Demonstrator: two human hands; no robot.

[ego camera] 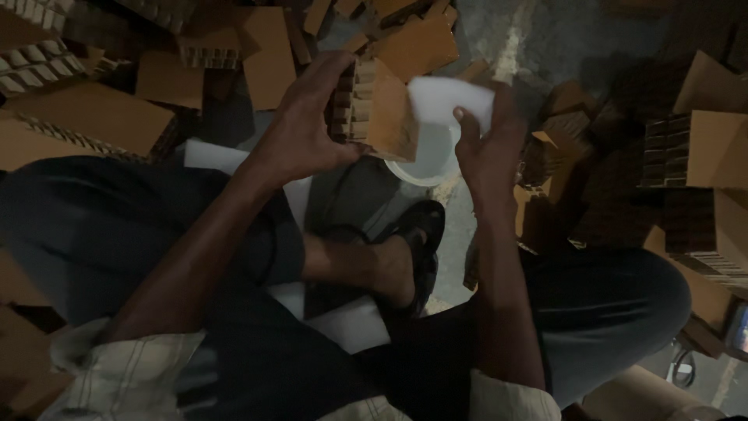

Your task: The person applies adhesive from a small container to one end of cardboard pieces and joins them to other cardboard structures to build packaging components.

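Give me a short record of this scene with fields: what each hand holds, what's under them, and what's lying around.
Left hand: the left hand grips a brown honeycomb cardboard block from its side.
Right hand: the right hand holds a white foam sheet piece against the block's face.
Below the hands: a white round bowl and a foot in a black sandal.
Surroundings: brown cardboard pieces piled on the grey floor.
Lighting: dim.

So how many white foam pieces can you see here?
2: a white foam pad held by the right hand, and a white foam sheet under the legs. Others may be hidden.
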